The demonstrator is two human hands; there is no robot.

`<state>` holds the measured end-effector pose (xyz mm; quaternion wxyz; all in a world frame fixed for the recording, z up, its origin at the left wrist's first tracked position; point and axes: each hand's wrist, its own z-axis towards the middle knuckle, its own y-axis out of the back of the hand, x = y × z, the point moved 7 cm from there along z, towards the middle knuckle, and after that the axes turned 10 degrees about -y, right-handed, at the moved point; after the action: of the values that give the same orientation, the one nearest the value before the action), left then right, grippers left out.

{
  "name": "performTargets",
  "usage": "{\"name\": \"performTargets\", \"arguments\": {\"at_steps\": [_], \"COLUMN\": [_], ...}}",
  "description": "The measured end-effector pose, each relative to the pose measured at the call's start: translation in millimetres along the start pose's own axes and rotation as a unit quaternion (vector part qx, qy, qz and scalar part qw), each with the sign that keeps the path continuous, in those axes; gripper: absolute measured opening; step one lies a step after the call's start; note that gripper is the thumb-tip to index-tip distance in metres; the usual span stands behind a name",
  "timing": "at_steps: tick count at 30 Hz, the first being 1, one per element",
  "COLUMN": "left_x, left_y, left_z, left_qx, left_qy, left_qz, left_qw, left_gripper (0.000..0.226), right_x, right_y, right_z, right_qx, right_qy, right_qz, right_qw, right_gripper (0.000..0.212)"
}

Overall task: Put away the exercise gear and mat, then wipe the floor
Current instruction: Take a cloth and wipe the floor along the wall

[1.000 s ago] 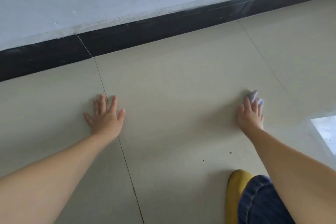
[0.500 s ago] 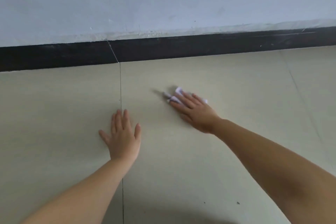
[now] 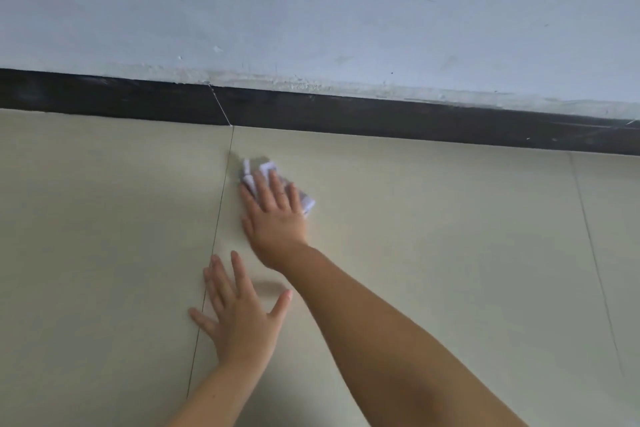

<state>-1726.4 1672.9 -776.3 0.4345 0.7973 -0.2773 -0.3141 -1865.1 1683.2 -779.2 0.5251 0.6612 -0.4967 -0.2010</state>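
Currently wiping: right hand flat, fingers spread, pressing a cloth onto the floor near the baseboard. Left hand flat, empty, bracing. Cloth looks soft, light; likely bunches unless pinned by the palm.

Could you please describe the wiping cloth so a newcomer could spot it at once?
Follow the black baseboard down onto the beige tiled floor. Just right of the grout line, the right hand presses on a crumpled whitish cloth, the only loose item there.
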Motion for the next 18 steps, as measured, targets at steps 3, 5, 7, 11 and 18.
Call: {"name": "performTargets", "arguments": {"at_steps": [3,5,7,11,18], "left_x": [3,2,2,3,2], "left_y": [-16,-20,-22,-23,-23], "left_z": [-9,-7,-4,-5,-5], "left_qx": [0.028,0.039,0.045,0.065,0.069], "left_qy": [0.069,0.088,0.087,0.081,0.079], "left_qz": [-0.036,-0.040,-0.042,-0.039,-0.039], "left_qw": [0.997,0.995,0.994,0.994,0.994], "left_gripper": [0.109,0.122,0.128,0.128,0.127], "right_x": [41,12,-52,-228,-358], "right_y": [-4,2,17,51,74], "right_z": [11,15,15,-24,-103], "right_qx": [0.049,0.042,0.004,-0.064,-0.138], "right_qy": [0.161,0.185,0.134,-0.038,-0.554], "right_qz": [-0.053,-0.059,-0.039,-0.035,0.146], "right_qw": [0.984,0.980,0.990,0.997,0.808], "right_gripper": [0.052,0.051,0.051,0.058,0.053]}}
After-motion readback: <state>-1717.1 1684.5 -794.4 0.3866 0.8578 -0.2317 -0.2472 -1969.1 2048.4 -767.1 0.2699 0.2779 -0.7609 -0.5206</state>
